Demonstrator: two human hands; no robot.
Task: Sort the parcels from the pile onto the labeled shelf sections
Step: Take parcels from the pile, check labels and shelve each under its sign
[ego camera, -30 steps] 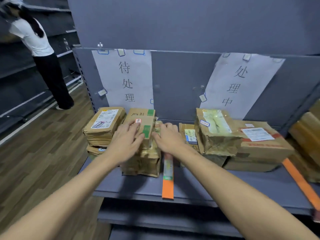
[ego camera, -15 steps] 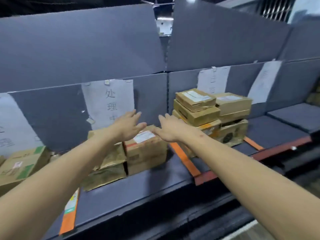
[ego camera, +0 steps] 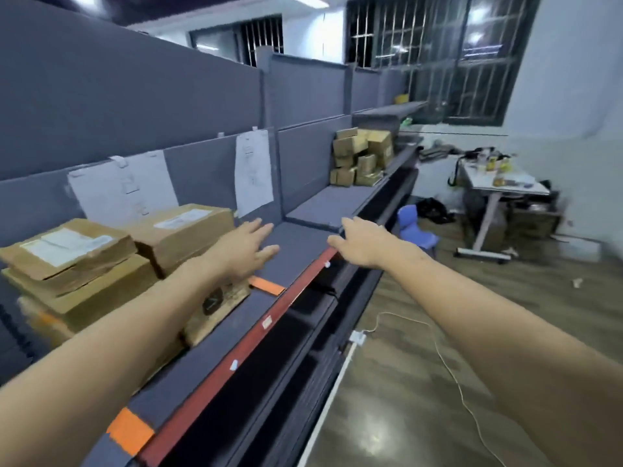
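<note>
Fingers (ego camera: 260, 230) spread, empty, left hand (ego camera: 242, 252) and right hand (ego camera: 365, 244) | grey shelf (ego camera: 298, 246), parcels (ego camera: 182, 232) stacked | wood floor (ego camera: 404, 372), barred windows (ego camera: 438, 52)

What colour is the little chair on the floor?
The little chair is blue; head view shows it.

Both hands (ego camera: 243, 248) outstretched, fingers (ego camera: 337, 243) loose

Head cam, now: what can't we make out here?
All head view:
- Near sign and far sign: characters smeared by motion blur, unreadable.
- Parcel label: text blurred.
- Bottom box: largely covered by the left arm.
- Far pile: too small and soft to count parcels or read labels.
- Table items: too small to identify.
</note>
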